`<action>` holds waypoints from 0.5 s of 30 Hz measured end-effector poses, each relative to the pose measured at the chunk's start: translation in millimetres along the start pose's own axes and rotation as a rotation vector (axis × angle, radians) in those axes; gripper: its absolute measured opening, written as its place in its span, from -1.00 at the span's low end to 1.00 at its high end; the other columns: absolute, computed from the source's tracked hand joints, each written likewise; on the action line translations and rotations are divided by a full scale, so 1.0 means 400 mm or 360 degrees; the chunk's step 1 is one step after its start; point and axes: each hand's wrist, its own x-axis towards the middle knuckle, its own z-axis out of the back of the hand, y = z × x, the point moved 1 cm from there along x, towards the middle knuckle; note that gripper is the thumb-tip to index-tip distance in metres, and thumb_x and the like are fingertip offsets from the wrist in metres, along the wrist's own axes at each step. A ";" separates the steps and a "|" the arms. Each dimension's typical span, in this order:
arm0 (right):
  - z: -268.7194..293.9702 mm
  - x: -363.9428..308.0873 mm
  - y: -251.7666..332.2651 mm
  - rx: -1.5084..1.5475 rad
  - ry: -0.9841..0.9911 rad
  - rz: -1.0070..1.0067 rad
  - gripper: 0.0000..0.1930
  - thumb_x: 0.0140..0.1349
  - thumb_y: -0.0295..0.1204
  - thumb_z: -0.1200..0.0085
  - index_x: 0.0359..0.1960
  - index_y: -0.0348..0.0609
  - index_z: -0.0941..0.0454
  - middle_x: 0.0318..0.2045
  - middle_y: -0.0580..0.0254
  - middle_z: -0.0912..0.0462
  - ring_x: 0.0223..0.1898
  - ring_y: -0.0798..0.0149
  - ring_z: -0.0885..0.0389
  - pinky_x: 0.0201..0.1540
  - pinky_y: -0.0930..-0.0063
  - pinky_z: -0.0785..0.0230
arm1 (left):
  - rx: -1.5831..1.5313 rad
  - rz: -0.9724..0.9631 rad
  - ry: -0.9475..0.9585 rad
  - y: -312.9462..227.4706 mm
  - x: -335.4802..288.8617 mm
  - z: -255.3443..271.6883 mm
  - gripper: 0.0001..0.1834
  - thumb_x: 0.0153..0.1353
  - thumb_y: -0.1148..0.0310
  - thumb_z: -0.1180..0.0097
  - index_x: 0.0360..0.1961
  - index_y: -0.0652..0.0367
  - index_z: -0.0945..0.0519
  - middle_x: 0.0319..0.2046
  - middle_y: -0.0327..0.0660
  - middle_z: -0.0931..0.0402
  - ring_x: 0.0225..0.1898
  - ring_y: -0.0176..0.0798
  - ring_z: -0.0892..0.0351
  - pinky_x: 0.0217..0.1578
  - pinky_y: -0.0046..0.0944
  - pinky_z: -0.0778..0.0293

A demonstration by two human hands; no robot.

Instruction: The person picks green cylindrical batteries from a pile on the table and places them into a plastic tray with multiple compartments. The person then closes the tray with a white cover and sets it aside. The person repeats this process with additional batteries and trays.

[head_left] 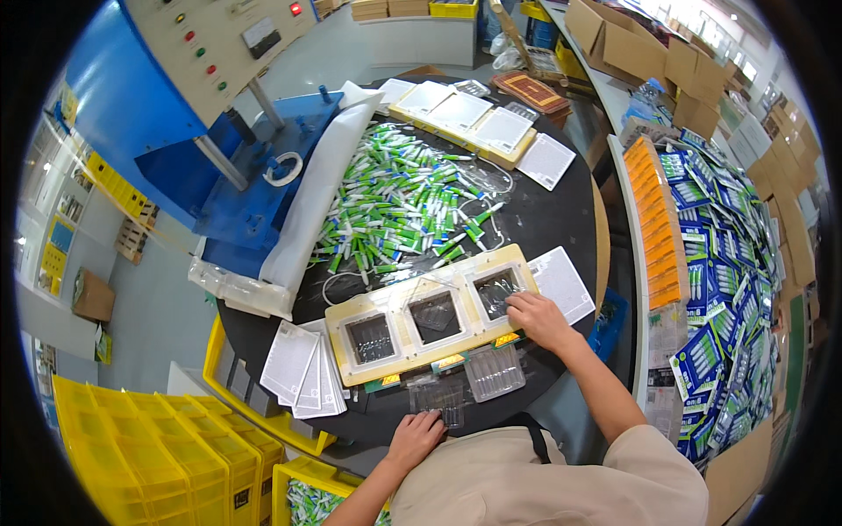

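Note:
A cream frame (389, 309) with three square openings lies on the round black table. Clear plastic blister trays sit in the openings, the middle one askew. My right hand (541, 321) is closed at the right opening, its fingertips on the clear blister tray (496, 295) there. Near the table's front edge, my left hand (416, 437) rests with fingers out over the corner of a loose clear blister tray (437, 402). Another clear blister tray (495, 373) lies beside it, against the frame's near side. Beyond the frame spreads a heap of small green and white tubes (395, 197).
White printed cards (303, 368) lie left of the frame; another card (564, 285) lies right. A second cream frame (465, 121) holds cards at the back. A blue press (254, 193) stands left. Yellow crates (158, 447) are lower left; a box of blue packs (715, 289) is right.

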 end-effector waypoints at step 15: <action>-0.097 -0.046 0.017 0.0324 -0.0549 -0.0099 -0.87 0.14 -0.45 -0.24 -0.32 -0.21 -0.60 -0.08 0.16 -0.71 -0.01 0.12 -0.69 -0.07 0.32 -0.58 | 0.0041 -0.0086 -0.0533 -0.070 0.045 0.063 -0.87 0.26 0.35 -0.27 -0.29 0.19 -0.69 -0.08 -0.21 -0.69 -0.09 -0.29 -0.68 -0.10 -0.25 -0.54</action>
